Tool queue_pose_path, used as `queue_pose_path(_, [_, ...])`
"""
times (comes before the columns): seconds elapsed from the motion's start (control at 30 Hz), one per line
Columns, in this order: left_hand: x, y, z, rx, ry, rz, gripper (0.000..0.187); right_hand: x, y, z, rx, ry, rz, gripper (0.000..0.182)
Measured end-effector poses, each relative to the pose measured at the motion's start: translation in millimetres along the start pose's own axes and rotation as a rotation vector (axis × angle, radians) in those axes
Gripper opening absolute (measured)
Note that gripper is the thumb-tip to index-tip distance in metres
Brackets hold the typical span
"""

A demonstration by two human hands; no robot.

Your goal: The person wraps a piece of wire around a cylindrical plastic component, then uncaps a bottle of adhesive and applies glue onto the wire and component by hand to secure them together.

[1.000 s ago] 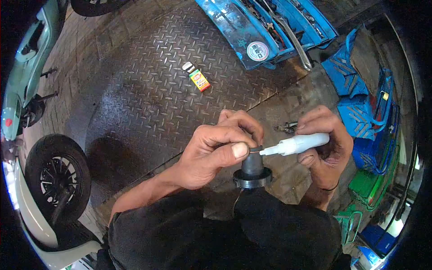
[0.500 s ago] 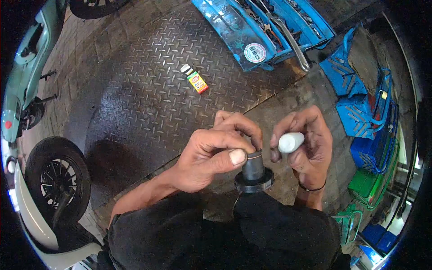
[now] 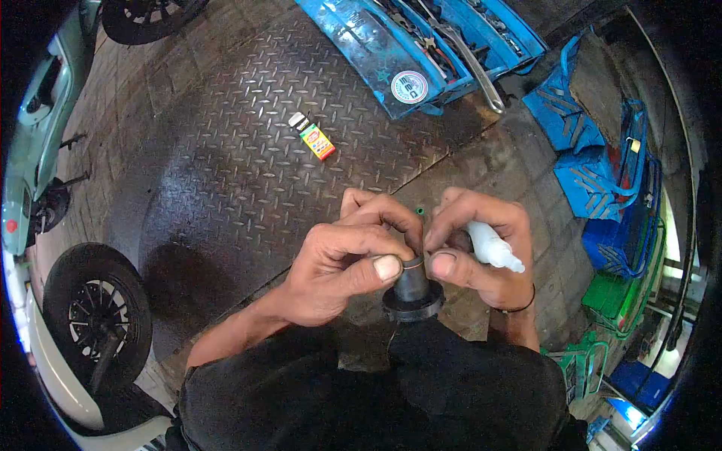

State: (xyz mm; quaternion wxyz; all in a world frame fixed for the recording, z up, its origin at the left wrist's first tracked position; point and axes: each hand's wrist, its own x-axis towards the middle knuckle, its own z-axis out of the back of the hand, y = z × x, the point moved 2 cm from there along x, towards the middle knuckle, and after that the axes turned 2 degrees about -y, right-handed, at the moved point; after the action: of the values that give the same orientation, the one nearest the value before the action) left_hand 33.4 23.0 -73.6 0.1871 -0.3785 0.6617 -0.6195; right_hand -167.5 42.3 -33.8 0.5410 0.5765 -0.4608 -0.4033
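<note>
- The left hand [image 3: 342, 263] is closed around the top of a black rubber boot [image 3: 412, 289], with the thumb pressed along its upper rim and the fingers curled over the far side.
- The boot stands upright between both hands, directly above the person's dark-clothed knee; its wide flanged base faces down, towards the knee.
- The right hand [image 3: 481, 255] is closed on a white glue tube [image 3: 492, 246], held in the palm with the nozzle pointing right and slightly down, away from the boot.
- The right thumb and forefinger also pinch the boot's top edge, touching the left fingertips.
- A small yellow-and-red glue package [image 3: 316, 140] lies on the diamond-plate floor [image 3: 226, 165], well apart from the hands.
- An open blue toolbox [image 3: 391, 45] sits at the top of the view.
- A scooter wheel [image 3: 90, 316] stands at the left.
</note>
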Motion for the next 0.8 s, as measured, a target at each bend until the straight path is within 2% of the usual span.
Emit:
queue_pose_path(0.2, [-0.3,-1.6,-2.9,-0.049,-0.020,0.054,0.015,4.9,-6.9,4.6,-0.227,0.030,0.187,0.016])
queue_pose_path(0.43, [-0.5,-1.3,-4.0,-0.048,-0.020,0.069,0.016,4.7,-15.0,1.2,-0.153,0.000,0.189,0.016])
queue_pose_path(0.63, [0.5,-1.3,-3.4,-0.009,-0.030,0.087,0.016,5.7,-7.2,1.4,-0.254,-0.012,0.220,0.015])
queue_pose_path(0.7, [1.0,-2.8,-3.7,-0.013,-0.043,0.110,0.016,6.5,-0.3,3.9,-0.426,0.045,0.234,0.016])
queue_pose_path(0.8, [3.0,-6.2,-4.6,-0.042,-0.010,0.188,0.017,9.8,0.2,6.8,-0.454,0.098,0.296,0.016])
